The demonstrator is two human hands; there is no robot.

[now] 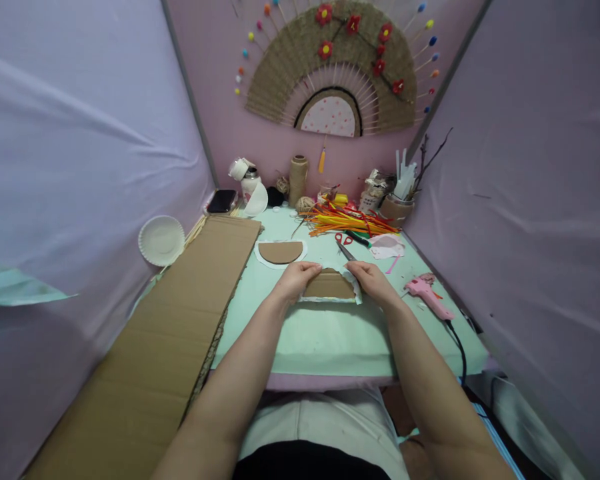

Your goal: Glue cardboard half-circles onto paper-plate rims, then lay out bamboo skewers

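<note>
Between my two hands is a piece of brown cardboard (327, 285) with a white margin of paper or cloth around it, its straight edge towards me. My left hand (299, 279) pinches its left upper edge. At its right side my right hand (371, 280) grips the white margin with closed fingers. A second half-round cardboard piece (281, 252) lies on a white backing just beyond my left hand. Scissors with red handles (344, 241) rest beyond the piece, their blades pointing towards my right hand.
A long cardboard sheet (180, 333) covers the left side. A pink glue gun (430, 298) with a black cord lies at right. Coloured strips (350, 219), a twine spool (298, 180), a phone (222, 201) and a pot of glue sticks (399, 205) line the back, below a large decorated fan (280, 80).
</note>
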